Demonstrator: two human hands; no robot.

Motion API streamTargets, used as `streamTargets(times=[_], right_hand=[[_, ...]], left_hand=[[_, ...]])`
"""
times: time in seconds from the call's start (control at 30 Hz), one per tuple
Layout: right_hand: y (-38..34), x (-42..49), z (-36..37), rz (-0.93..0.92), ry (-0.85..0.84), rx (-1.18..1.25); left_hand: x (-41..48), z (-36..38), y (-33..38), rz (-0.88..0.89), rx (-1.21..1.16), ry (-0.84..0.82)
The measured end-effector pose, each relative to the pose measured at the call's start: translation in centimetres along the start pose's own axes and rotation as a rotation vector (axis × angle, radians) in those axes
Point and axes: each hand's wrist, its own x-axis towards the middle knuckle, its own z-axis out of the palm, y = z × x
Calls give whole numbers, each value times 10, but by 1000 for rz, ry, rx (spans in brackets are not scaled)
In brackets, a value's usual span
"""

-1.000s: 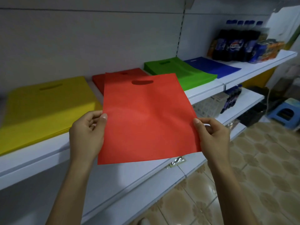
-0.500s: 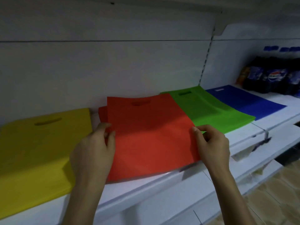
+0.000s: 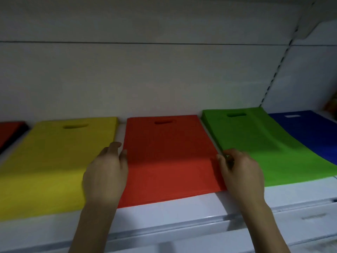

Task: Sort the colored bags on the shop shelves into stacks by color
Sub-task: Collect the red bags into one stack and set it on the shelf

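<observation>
No legible text, brand or number anywhere in view. Flat blue fabric bag (image 3: pixel 310 132), right of frame: small white rectangular patch (image 3: pixel 293 116) near its top edge, no characters discernible. Orange-brown blurred object (image 3: pixel 333 105) at far right edge: too blurred to read.

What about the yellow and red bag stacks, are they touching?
Apart. The head view shows white shelf between the yellow stack and the red stack; the left hand hides the near part.
</observation>
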Motion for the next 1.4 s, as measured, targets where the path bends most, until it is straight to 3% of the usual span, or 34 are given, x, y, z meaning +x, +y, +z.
streamTargets(times=[0.17,0.5,0.73,0.9,1.1,1.27,1.4], right_hand=[[3,-3,-7,-81,-43,59],[5,-17,0,-171,-122,116],[5,-23,7,-248,-96,-3],[4,-27,15,-340,17,-129],[3,-25,5,-381,-71,-180],[-40,-4,-29,-685,-26,-84],[-93,13,-36,-904,-124,13]], left_hand=[[-17,-2,9,-101,24,-53],[-34,-2,12,-96,78,-97],[-38,10,9,-83,183,-91],[-39,18,6,2,261,-65],[-41,14,8,69,377,-39],[-28,-27,19,238,360,185],[-27,-67,6,259,465,215]])
